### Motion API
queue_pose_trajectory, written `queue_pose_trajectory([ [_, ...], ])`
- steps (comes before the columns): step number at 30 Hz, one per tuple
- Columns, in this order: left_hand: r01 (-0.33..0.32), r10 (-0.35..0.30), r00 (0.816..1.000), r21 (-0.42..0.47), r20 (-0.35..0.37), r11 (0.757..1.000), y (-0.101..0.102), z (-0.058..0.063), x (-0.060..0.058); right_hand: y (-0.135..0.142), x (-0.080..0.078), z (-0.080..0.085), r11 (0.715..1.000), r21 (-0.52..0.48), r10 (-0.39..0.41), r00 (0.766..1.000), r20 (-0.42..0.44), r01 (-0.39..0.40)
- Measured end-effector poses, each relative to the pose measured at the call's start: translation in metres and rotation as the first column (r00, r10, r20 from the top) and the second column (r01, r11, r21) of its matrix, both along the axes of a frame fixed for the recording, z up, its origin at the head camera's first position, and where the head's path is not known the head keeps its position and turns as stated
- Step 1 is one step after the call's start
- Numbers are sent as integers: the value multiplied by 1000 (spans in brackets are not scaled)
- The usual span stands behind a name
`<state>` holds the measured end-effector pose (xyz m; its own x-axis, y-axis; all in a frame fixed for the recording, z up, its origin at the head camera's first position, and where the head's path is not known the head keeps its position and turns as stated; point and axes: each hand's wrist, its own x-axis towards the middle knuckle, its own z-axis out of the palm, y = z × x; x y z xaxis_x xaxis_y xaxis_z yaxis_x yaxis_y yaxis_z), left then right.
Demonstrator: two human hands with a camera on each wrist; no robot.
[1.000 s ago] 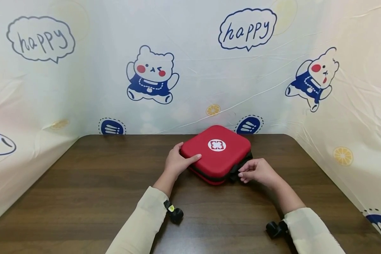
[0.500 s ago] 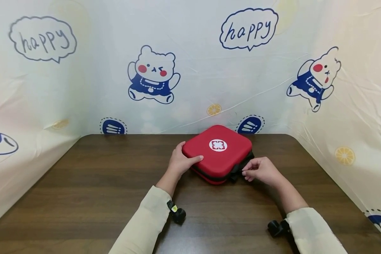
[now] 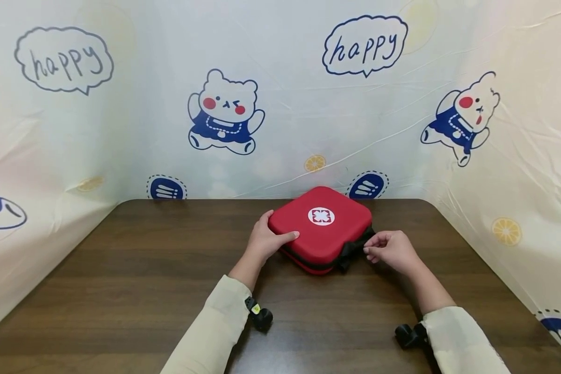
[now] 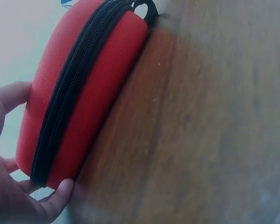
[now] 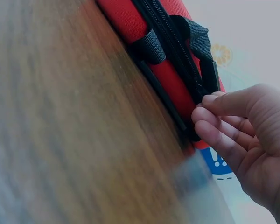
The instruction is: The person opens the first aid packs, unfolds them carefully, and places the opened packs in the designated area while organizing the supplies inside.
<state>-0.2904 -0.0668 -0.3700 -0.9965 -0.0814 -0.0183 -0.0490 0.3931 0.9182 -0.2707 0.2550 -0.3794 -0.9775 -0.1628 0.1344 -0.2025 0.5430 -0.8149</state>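
Note:
A red hard-shell first-aid case (image 3: 320, 231) with a white round emblem lies on the brown table, one corner towards me. My left hand (image 3: 265, 240) grips its left corner, thumb over the lid and fingers around the side. At the right side, my right hand (image 3: 392, 250) pinches the small zipper pull (image 5: 199, 87) between thumb and fingertips. In the right wrist view the black zipper (image 5: 170, 39) runs up to these fingers, its teeth closed behind them. Two black webbing handles, a lower strap (image 5: 154, 47) and an upper strap (image 5: 197, 38), flank the zipper.
The wood-grain table (image 3: 168, 291) ends just behind the case. A pale cloth backdrop (image 3: 280, 104) with printed bears and lettering surrounds it on three sides. A black wrist camera sits at the left cuff (image 3: 262, 318) and another at the right cuff (image 3: 409, 336).
My right hand has slid the zipper pull a short way back along the case's right side. The left hand keeps its grip, and the case has stayed nearly in place.

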Motion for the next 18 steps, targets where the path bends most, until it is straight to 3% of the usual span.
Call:
queue_pose_trajectory([
  [6, 28, -28, 1000, 23, 4, 999, -3, -1, -2, 8, -2, -2, 1000, -12, -22, 999, -39, 22],
  [18, 105, -107, 994, 57, 29, 993, -12, 0, -4, 31, -2, -3, 998, -17, -66, 997, -28, 66],
])
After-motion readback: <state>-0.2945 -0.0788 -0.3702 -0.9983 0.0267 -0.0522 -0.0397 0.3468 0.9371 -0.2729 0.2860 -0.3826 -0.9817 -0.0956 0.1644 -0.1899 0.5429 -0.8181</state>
